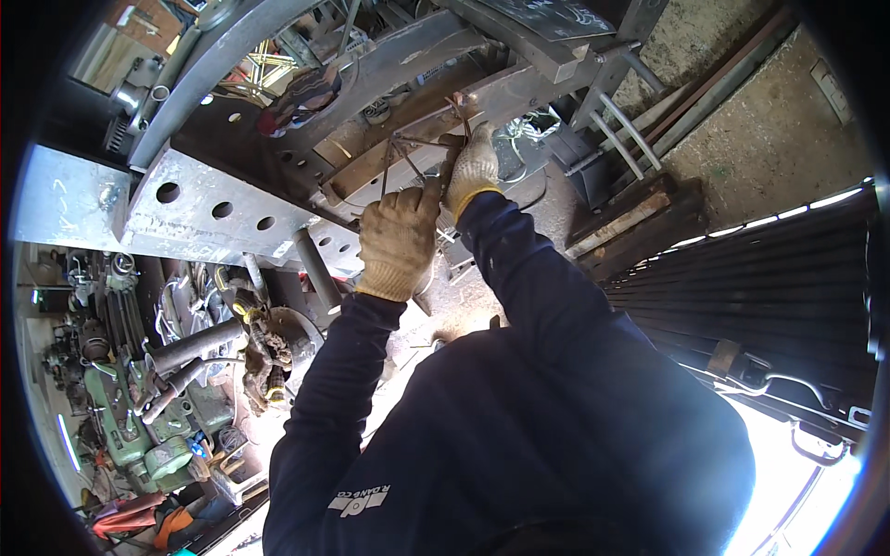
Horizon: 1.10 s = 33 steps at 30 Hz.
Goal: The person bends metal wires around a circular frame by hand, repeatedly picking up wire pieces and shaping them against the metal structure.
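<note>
Both my hands wear dirty, tan knit work gloves with yellow cuffs. My left hand (399, 232) is closed, its knuckles up, just in front of a long steel beam. Ahead and to the right, my right hand (475, 167) is closed too, close to the left one. A dark, narrow piece (451, 162) shows between the two hands, its lower part hidden by the gloves. Thin, rusty bent rods (408, 144) stick up beyond my fingers against the beam's brown face (371, 171). What each palm grips is hidden.
A steel plate with round holes (199, 206) reaches in from the left, with a pipe (318, 271) jutting toward me. Green machinery (120, 408) stands lower left. Used gloves (264, 357) hang near a pipe. Timber blocks (640, 227) and metal bars (623, 139) are on the right.
</note>
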Available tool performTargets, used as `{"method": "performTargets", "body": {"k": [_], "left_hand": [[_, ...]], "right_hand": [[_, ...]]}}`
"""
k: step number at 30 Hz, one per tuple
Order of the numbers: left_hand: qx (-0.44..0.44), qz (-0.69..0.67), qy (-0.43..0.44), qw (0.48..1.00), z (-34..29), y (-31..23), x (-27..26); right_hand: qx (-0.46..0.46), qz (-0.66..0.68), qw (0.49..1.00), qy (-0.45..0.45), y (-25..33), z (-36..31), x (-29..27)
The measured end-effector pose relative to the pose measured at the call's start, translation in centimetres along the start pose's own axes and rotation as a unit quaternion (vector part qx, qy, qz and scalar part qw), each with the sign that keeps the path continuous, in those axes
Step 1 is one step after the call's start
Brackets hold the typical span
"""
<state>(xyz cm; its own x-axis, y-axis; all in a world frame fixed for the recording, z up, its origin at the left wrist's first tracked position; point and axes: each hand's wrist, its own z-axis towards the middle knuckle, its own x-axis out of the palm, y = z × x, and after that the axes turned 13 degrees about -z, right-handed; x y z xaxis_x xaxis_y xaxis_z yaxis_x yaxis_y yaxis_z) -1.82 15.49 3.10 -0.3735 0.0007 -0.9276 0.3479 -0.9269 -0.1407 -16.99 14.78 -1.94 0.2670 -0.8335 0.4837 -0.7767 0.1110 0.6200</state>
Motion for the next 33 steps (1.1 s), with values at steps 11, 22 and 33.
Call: {"method": "performTargets", "body": {"k": [11,22,33], "left_hand": [[-0.042,-0.019,0.071,0.996,1.7,-1.4,0.0],[0.083,-0.057,0.013,0.995,3.1,3.9,-1.3],[-0.018,-0.053,-0.007,0.998,2.2,-0.2,1.7]], "right_hand": [[-0.042,0.026,0.983,0.178,2.0,0.4,-1.7],[0.003,0.106,0.934,0.342,-0.6,0.2,-5.9],[0.013,0.058,0.925,0.374,0.5,0.7,-7.0]]}}
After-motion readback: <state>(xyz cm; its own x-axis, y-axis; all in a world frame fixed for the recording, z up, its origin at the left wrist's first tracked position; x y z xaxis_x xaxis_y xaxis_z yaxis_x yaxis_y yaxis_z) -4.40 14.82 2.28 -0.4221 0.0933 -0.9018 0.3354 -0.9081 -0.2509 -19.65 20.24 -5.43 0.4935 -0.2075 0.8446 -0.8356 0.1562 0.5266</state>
